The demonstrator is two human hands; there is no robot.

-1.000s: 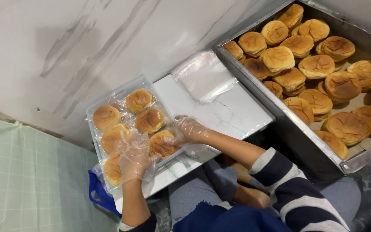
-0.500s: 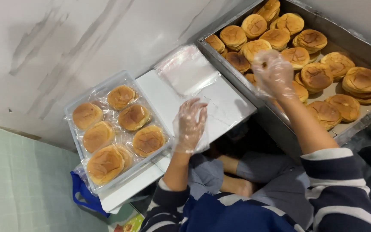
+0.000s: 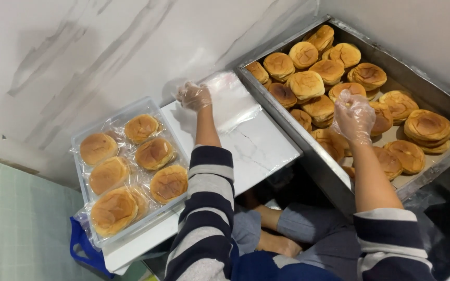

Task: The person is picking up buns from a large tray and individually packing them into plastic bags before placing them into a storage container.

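Over on the left, a clear plastic tray [image 3: 82, 174] sits on the white board [image 3: 259, 151] with six round buns [image 3: 152, 153] already wrapped in clear bags. Next along, the left hand [image 3: 195, 96], in a thin glove, has its fingers curled onto the stack of empty plastic bags [image 3: 230, 99], pinching at the top one. Further right, the gloved right hand [image 3: 354, 117] is loosely cupped over an unwrapped bun [image 3: 347, 91] in the metal tray [image 3: 433, 166]; whether it grips, I cannot tell. By the look of it, only a small part is bagged; dozens of bare buns remain.
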